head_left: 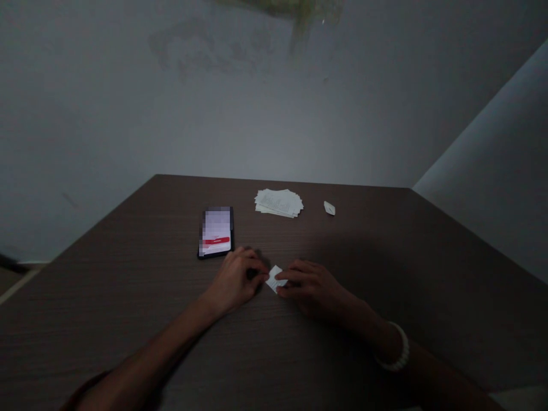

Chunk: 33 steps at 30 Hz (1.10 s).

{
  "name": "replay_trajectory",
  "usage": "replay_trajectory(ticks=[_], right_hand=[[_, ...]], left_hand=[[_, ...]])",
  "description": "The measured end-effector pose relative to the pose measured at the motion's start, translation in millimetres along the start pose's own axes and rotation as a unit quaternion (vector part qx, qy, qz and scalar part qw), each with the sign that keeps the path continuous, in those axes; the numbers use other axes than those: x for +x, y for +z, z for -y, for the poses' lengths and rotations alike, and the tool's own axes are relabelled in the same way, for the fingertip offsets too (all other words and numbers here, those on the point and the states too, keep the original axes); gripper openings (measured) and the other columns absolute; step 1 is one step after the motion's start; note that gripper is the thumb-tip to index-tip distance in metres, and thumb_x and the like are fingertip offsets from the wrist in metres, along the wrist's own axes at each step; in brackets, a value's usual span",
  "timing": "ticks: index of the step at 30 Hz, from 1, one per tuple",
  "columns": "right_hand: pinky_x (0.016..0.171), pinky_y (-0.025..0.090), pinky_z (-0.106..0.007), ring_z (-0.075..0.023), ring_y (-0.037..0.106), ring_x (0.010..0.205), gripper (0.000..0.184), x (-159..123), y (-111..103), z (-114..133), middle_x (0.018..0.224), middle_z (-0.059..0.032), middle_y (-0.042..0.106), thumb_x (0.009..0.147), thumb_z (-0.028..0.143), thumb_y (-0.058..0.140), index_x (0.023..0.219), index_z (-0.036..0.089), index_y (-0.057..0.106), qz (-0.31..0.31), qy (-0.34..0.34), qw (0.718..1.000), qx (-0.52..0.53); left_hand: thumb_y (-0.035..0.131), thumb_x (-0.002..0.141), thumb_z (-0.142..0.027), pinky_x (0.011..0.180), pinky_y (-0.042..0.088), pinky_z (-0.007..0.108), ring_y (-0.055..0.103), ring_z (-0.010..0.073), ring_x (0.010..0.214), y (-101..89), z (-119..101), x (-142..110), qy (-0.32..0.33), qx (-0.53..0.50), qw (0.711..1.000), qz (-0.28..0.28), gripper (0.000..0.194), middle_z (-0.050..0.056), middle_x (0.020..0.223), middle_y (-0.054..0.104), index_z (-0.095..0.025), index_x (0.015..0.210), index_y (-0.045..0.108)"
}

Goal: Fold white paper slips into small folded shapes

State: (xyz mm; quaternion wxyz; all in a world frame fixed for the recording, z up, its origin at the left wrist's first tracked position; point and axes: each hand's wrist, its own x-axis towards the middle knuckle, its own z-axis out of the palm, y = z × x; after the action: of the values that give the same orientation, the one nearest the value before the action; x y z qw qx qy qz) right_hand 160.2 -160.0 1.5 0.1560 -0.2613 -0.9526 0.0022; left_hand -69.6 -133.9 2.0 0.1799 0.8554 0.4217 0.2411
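Observation:
Between my two hands, low over the table, is a small piece of white paper, turned with one corner up like a diamond. Faint print or crease lines show on it. My left hand pinches its left corner between thumb and fingertips. From the other side, my right hand grips the right part, with its fingers covering that edge. A pale beaded bracelet circles my right wrist. Just beyond my left hand lies a phone with its screen lit and a red bar across the lower part.
Toward the back of the brown wooden table lies a fanned stack of printed white papers. A small white folded-looking piece sits to its right. A grey wall stands behind the table's far edge.

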Motion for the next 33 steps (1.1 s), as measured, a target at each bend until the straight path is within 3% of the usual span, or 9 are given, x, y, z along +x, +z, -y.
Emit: replay_trajectory(ticks=[6, 17, 22, 26, 29, 33], right_hand=[[0.073, 0.046, -0.035, -0.023, 0.053, 0.096, 0.023, -2, 2, 3, 0.118, -0.0024, 0.066, 0.087, 0.016, 0.057, 0.105, 0.027, 0.067, -0.006, 0.022, 1.0, -0.011], [0.079, 0.048, -0.036, -0.0229, 0.053, 0.097, 0.026, 1, -4, 7, 0.124, -0.0044, 0.062, 0.085, 0.01, 0.053, 0.101, 0.025, 0.067, 0.003, 0.049, 0.999, 0.001], [0.079, 0.047, -0.036, -0.0219, 0.055, 0.095, 0.024, 0, 0, 4, 0.118, -0.0047, 0.065, 0.08, 0.009, 0.057, 0.095, 0.024, 0.068, -0.039, 0.073, 0.996, 0.045], [0.083, 0.046, -0.037, -0.0215, 0.056, 0.093, 0.012, 1, 1, -2, 0.107, -0.0069, 0.065, 0.081, 0.019, 0.062, 0.092, 0.021, 0.067, -0.084, 0.142, 0.984, 0.074], [0.085, 0.045, -0.039, -0.0228, 0.055, 0.095, 0.019, 3, 1, -4, 0.105, -0.0075, 0.063, 0.081, 0.032, 0.068, 0.096, 0.02, 0.066, -0.09, 0.192, 0.974, 0.076], [0.085, 0.044, -0.038, -0.0221, 0.054, 0.095, 0.023, 6, 3, -2, 0.104, -0.0061, 0.062, 0.078, 0.031, 0.072, 0.098, 0.021, 0.066, -0.089, 0.221, 0.967, 0.092]], left_hand=[[0.066, 0.08, -0.016, 0.08, 0.042, 0.037, 0.054, 0.023, 0.089, -1.7, -2, 0, 0.004, 0.007, 1.0, -0.001, 0.009, 0.003, 0.087, 0.065, -0.022, 0.08, 0.073], [0.06, 0.085, -0.019, 0.078, 0.042, 0.039, 0.052, 0.0251, 0.092, -6.9, -9, -1, 0.038, 0.077, 0.996, 0.026, 0.017, 0.006, 0.09, 0.059, -0.024, 0.092, 0.075], [0.06, 0.085, -0.022, 0.079, 0.042, 0.039, 0.053, 0.0247, 0.092, -5.2, -9, -1, 0.038, 0.069, 0.997, 0.016, 0.014, 0.006, 0.091, 0.059, -0.022, 0.092, 0.073], [0.06, 0.085, -0.024, 0.08, 0.043, 0.04, 0.053, 0.0252, 0.092, -3.9, -11, -1, 0.029, 0.073, 0.997, 0.01, 0.014, 0.006, 0.092, 0.061, -0.019, 0.095, 0.07], [0.06, 0.085, -0.023, 0.081, 0.042, 0.04, 0.053, 0.0251, 0.092, -2.9, -10, -1, 0.03, 0.069, 0.997, 0.008, 0.014, 0.006, 0.091, 0.062, -0.019, 0.095, 0.069], [0.06, 0.085, -0.024, 0.081, 0.041, 0.04, 0.054, 0.0242, 0.09, -2.1, -10, -1, 0.026, 0.049, 0.998, 0.01, 0.012, 0.005, 0.091, 0.063, -0.019, 0.094, 0.068]])
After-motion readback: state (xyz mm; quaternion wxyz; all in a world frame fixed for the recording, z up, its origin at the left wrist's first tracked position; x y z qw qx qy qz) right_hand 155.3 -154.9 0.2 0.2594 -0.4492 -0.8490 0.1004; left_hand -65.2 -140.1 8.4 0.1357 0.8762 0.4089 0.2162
